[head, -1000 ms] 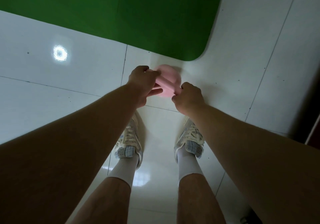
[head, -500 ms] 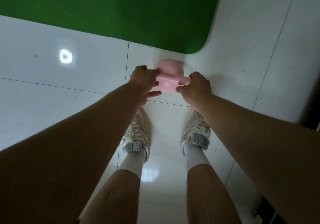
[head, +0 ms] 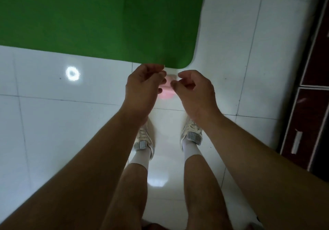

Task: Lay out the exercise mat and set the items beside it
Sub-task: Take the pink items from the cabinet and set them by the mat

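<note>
The green exercise mat (head: 99,21) lies flat on the white tiled floor, its rounded near-right corner just beyond my hands. A pink dumbbell (head: 167,89) rests on the floor right beside that corner, mostly hidden between my hands. My left hand (head: 143,85) hovers over its left side with fingers loosely curled and apart. My right hand (head: 195,89) hovers over its right side, fingers also apart. Neither hand grips the dumbbell.
My two feet in white sneakers (head: 144,139) stand on the glossy tiles just behind the dumbbell. A dark red cabinet (head: 309,105) runs along the right edge. A lamp reflection (head: 72,73) shines on the floor to the left.
Both hands held the pink dumbbell by its handle before. Now they have let go, lifted apart, and the dumbbell sits on the floor by the mat's corner.
</note>
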